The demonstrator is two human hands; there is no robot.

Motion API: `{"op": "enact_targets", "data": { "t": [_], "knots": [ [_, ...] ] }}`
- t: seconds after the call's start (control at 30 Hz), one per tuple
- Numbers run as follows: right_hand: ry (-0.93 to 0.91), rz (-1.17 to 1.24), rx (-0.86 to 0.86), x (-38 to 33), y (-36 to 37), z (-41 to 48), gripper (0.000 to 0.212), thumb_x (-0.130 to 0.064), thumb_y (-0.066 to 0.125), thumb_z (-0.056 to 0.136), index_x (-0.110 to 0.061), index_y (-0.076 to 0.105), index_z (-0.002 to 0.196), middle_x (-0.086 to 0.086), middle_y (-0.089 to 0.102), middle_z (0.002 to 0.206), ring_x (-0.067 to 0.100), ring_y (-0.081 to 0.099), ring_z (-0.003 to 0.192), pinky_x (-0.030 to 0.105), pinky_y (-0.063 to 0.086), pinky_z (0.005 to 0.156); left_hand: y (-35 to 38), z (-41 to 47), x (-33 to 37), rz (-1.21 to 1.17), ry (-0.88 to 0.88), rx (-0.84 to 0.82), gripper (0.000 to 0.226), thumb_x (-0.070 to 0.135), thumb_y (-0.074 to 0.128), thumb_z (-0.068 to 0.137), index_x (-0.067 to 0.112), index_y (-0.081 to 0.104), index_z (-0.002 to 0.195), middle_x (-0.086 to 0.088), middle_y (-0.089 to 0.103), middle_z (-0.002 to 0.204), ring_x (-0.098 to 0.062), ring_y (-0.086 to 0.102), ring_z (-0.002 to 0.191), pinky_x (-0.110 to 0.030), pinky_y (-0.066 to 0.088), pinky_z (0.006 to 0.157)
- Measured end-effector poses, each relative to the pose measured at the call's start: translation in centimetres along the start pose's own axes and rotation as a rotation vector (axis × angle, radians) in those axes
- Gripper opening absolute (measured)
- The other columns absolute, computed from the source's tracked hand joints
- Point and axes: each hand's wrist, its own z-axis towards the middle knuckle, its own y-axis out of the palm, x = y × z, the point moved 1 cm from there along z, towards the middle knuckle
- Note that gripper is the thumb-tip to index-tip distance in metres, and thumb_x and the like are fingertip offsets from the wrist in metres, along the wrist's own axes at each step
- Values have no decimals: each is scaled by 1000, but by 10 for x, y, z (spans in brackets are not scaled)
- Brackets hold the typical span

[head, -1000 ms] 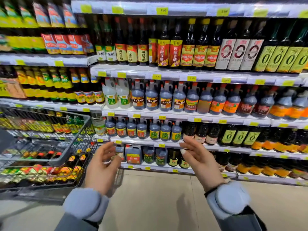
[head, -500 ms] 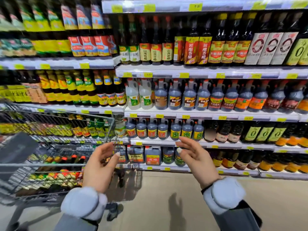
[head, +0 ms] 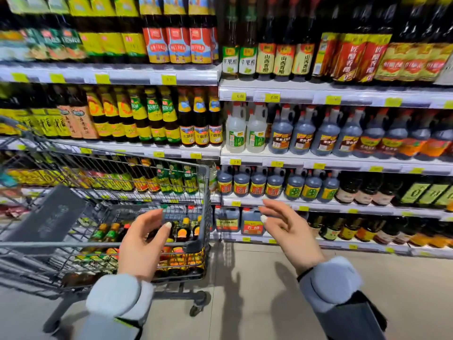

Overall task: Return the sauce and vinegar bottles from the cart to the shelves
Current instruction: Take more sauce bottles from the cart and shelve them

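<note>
The sauce and vinegar bottles (head: 183, 233) lie heaped in the bottom of the cart (head: 205, 192), none lifted yet. The cart now stands right in front of my left hand (head: 144, 244), where a moment ago it was off to the side, so I judge the first pick is next. Both hands are empty, fingers loosely spread, my right hand (head: 291, 231) hanging before the fully stocked shelves (head: 343, 165).

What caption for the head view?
Left hand and right hand open, empty, near the cart of bottles, facing stocked shelves.

Green-label bottles (head: 239, 58): 苹果醋; yellow-label bottles (head: 284, 58): 山西香醋; price tag (head: 272, 97): 6.50
</note>
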Motion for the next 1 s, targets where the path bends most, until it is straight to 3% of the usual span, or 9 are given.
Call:
{"op": "enact_targets", "data": {
  "t": [0.13,0.3,0.4,0.5,0.6,0.67,0.8,0.9,1.0],
  "knots": [
    [22,-16,-38,6,25,31,33,2,47,89,-15,47,117,4,54,108,-8,50,89,3,44,69,-11,28,-19,61,-19,29,24,2,61,82,17,56,100,-10,62,103,-22,57,100,-34,40,95],
    [16,-5,-100,9,49,66,28,-1,47,89,-21,46,108,1,54,107,-10,49,90,2,45,71,-20,62,-26,122,-47,56,29,20,69,73,19,58,99,-9,62,99,-20,56,96,-31,39,92],
    [41,-4,-143,9,64,89,30,1,47,89,-19,48,111,2,54,107,-12,49,89,2,44,69,-20,84,-28,118,-74,81,27,8,66,80,11,60,105,-9,60,100,-20,54,98,-28,36,89],
    [81,8,-177,12,78,107,30,2,48,88,-26,48,101,0,55,104,-8,52,85,6,44,68,-18,98,-37,135,-80,91,27,3,62,81,6,60,108,-11,61,102,-19,54,98,-27,36,89],
    [81,-30,-217,20,96,125,32,5,45,89,-14,47,115,3,51,110,9,52,95,4,44,69,-22,119,-52,148,-103,55,28,3,62,81,4,60,108,-14,62,106,-22,56,100,-29,38,92],
    [61,-116,-218,24,106,133,36,1,47,89,-7,47,124,2,51,112,11,50,103,3,43,71,-25,132,-60,152,-119,35,27,2,62,81,4,60,108,-17,63,109,-24,56,101,-29,37,91],
    [72,-159,-161,29,137,153,30,-6,52,88,-25,52,112,-8,57,100,16,55,95,21,47,82,-32,170,-77,122,-131,-3,24,1,63,80,9,60,102,-19,64,109,-30,58,106,-30,39,93],
    [142,-155,-96,35,171,171,31,-9,51,90,-21,50,118,-5,56,105,13,54,98,6,45,78,-43,216,-96,132,-118,-123,24,10,69,78,18,57,96,-17,64,109,-31,58,107,-38,42,99],
    [192,-218,-63,41,195,185,36,-12,52,90,-16,48,126,-5,55,109,13,53,106,24,43,95,-49,249,-111,162,-141,-216,23,13,69,78,24,56,92,-14,64,105,-30,59,107,-43,42,101]
  ]
}}
